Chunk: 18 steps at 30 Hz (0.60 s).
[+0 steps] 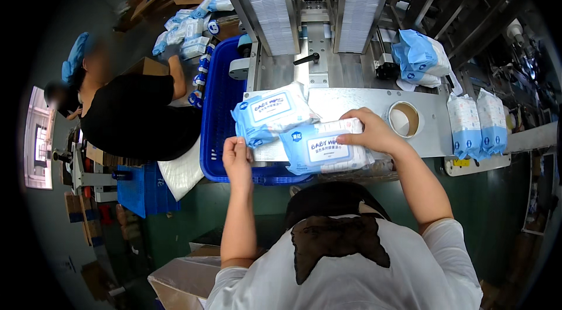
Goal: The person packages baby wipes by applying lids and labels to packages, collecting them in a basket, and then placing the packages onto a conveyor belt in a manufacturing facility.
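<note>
Grasping blue-and-white pack [325, 155] in right hand [364, 129], over metal tabletop's [345, 99] near edge | from pack, at 9 o'clock: left hand [236, 158], fingers curled, cannot tell if holding | at 10: second pack [272, 112], blue basket [206, 134] | at 11: white stack [266, 5]

Bench [345, 100] (mtl): blue/wht pk [274, 110], roll [413, 118]

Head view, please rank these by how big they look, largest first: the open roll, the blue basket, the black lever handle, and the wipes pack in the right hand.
1. Blue basket
2. Wipes pack
3. Open roll
4. Black lever handle
</note>
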{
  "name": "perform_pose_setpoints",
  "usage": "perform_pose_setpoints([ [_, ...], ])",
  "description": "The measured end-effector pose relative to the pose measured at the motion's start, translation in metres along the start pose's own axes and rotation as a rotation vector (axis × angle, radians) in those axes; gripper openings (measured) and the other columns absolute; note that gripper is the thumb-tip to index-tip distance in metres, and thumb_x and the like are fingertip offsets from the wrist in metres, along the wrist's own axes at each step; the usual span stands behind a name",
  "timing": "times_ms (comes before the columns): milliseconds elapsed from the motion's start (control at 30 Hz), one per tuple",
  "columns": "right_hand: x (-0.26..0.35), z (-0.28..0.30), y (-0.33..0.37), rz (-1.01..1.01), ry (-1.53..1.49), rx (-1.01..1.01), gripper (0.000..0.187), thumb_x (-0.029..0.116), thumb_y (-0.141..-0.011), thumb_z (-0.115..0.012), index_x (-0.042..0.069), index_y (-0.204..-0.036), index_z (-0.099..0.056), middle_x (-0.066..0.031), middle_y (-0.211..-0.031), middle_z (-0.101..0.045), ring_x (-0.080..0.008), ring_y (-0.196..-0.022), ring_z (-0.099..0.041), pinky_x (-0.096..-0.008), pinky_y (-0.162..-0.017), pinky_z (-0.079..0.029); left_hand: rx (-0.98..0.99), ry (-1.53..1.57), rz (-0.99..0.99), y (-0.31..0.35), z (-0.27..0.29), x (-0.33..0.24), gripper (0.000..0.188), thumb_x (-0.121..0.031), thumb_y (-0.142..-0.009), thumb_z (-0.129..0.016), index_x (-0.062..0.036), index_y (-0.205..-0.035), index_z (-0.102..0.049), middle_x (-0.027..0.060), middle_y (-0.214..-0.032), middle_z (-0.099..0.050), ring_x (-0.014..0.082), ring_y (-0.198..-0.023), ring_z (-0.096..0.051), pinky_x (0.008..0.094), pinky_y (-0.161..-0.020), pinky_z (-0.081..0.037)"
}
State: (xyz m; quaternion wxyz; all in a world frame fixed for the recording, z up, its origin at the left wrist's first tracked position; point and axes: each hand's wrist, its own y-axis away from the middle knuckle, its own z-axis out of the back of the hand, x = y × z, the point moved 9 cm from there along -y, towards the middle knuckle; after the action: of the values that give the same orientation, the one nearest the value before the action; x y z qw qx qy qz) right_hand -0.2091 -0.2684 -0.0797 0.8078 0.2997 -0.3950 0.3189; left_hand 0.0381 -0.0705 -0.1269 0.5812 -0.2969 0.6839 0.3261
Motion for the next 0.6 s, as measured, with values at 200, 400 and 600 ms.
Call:
perform_pose_setpoints([
  [200,0.072,0.011,0.036,0.548,0.48,-0.255,0.046,0.02,-0.069,-0.073,0.013,-0.113,-0.06,-0.0113,-0.123,-0.049,-0.0326,-0.11,-0.049,-0.0409,-0.091,-0.042,-0.065,-1.041,-0.778,0.034,-0.025,-0.098,0.038,-0.023,-0.076,-0.069,-0.0025,-0.105,-0.056,0.0101,-0.085,-0.051,0.0242,-0.078,-0.049,0.0331,-0.071,-0.042],
  [400,0.089,-0.025,0.043,0.764,0.504,-0.023,0.037,0.014,-0.071,-0.07,0.007,-0.106,-0.062,-0.0086,-0.116,-0.055,-0.0275,-0.106,-0.052,-0.0382,-0.086,-0.047,0.549,-0.856,-0.763,0.073,-0.123,-0.073,0.078,-0.03,-0.057,-0.082,0.0002,-0.12,-0.048,0.0179,-0.121,-0.046,0.0352,-0.106,-0.044,0.043,-0.092,-0.037],
  [600,0.082,-0.01,0.007,0.587,0.3,0.03,0.023,0.02,-0.083,-0.061,0.005,-0.101,-0.065,-0.008,-0.093,-0.063,-0.0242,-0.088,-0.059,-0.0316,-0.075,-0.049,0.402,-0.94,-0.737,0.079,-0.128,-0.041,0.093,-0.026,-0.054,-0.084,0.0035,-0.127,-0.035,0.0207,-0.13,-0.035,0.0402,-0.117,-0.033,0.0482,-0.097,-0.03],
])
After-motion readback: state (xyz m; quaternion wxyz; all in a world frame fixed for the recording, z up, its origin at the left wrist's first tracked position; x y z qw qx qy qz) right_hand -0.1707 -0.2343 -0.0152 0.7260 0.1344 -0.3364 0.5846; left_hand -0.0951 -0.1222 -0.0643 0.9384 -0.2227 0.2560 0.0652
